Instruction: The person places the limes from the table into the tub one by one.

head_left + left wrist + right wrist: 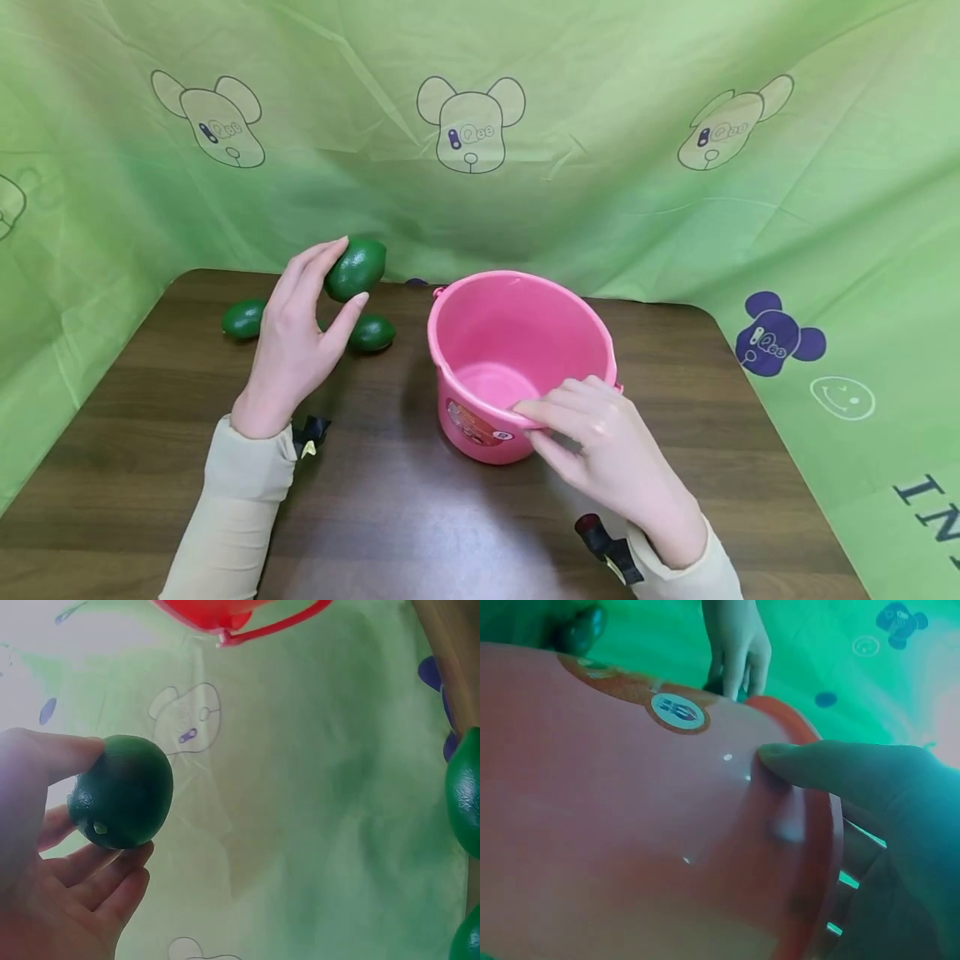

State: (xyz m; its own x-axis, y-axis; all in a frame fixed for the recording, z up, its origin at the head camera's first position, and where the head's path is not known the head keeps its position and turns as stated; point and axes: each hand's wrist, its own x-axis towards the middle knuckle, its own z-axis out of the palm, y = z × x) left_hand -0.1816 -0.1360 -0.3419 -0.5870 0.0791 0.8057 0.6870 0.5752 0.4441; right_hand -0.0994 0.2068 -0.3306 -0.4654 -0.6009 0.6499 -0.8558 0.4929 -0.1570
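Observation:
My left hand (296, 333) holds a dark green lime-like fruit (358, 270) between thumb and fingers, raised over the table left of the bucket. The left wrist view shows the same fruit (124, 791) with its pale stem end. Two more green fruits lie on the table, one (243, 319) left of this hand and one (372, 333) to its right; a sliver of green shows behind the hand. My right hand (592, 437) grips the near right rim of a pink bucket (525, 312), thumb (810, 763) outside and fingers over the edge. The bucket stands upright, its visible floor bare.
The brown wooden table (375, 517) ends at a green cloth (585, 217) printed with bear heads, which hangs behind and at both sides. Black straps (611, 550) sit on both wrists. A label (478, 425) is on the bucket's front.

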